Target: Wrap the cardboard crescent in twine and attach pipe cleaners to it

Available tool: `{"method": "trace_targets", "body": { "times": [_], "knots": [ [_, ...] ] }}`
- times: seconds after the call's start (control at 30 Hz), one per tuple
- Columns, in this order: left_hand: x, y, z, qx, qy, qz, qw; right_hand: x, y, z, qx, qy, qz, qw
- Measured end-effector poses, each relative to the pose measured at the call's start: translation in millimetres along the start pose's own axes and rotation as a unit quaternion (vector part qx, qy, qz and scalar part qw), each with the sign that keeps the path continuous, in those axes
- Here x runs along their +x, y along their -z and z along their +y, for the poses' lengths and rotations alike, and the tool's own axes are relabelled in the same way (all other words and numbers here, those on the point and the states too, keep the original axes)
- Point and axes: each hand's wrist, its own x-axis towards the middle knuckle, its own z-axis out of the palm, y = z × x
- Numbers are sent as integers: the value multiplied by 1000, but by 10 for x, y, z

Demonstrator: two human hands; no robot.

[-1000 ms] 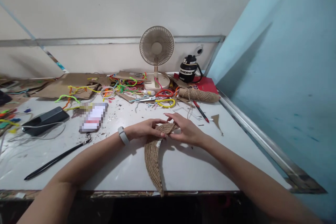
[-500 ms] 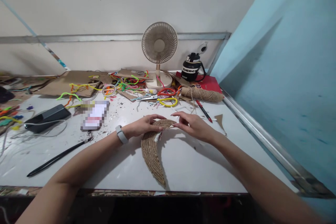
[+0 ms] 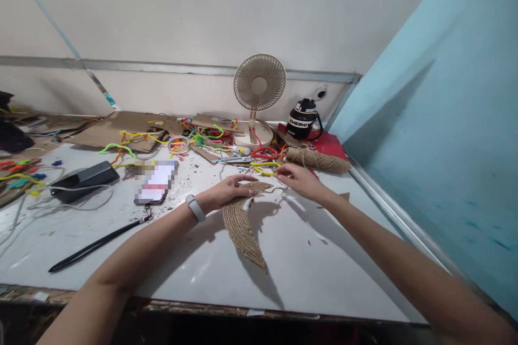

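Note:
A crescent-shaped piece covered in rows of brown jute twine [image 3: 244,232] is held above the white table, its lower tip pointing toward me. My left hand [image 3: 229,192] grips its upper part, thumb on the twine-covered face. From the crescent's upper tip a loose twine strand [image 3: 277,189] runs to my right hand [image 3: 301,180]. The right fingers are pinched together at the strand, apart from the crescent. Behind that hand lies a roll of jute twine [image 3: 319,160].
A desk fan [image 3: 259,86] and a black bottle [image 3: 303,119] stand at the back, among cardboard [image 3: 121,130], colourful pipe cleaners and scissors [image 3: 238,160]. A phone [image 3: 157,183] with a black strap [image 3: 95,245] and a dark grey box [image 3: 84,180] lie left. A blue wall [image 3: 457,145] bounds the right.
My right hand has drawn away from the crescent's tip, up and to the right, leaving a length of twine between. The left hand keeps its hold; the camera view has tilted up.

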Motion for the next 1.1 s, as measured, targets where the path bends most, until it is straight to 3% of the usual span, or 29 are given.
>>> {"method": "trace_targets", "body": {
  "times": [0.1, 0.13, 0.3, 0.47, 0.63, 0.87, 1.1],
  "knots": [
    [1, 19, 39, -22, -8, 16, 1000, 412, -24, -20, -211, 36, -21, 977],
    [8, 29, 38, -30, -10, 19, 999, 546, -52, -28, -233, 39, -32, 971],
    [69, 114, -6, -84, -41, 19, 995, 1012, -218, -29, -280, 41, -88, 955],
    [97, 192, -9, -104, -29, 14, 994, 1141, -233, -48, -311, 43, -106, 943],
    [108, 231, -32, -110, -18, 7, 994, 1116, -84, -150, -333, 17, -79, 939],
    [174, 267, -27, -117, -28, 85, 989, 797, 209, -7, -338, -115, -35, 933],
    [182, 273, 26, -161, -66, 141, 975, 315, 313, 240, -140, -97, -42, 984]
  ]
}}
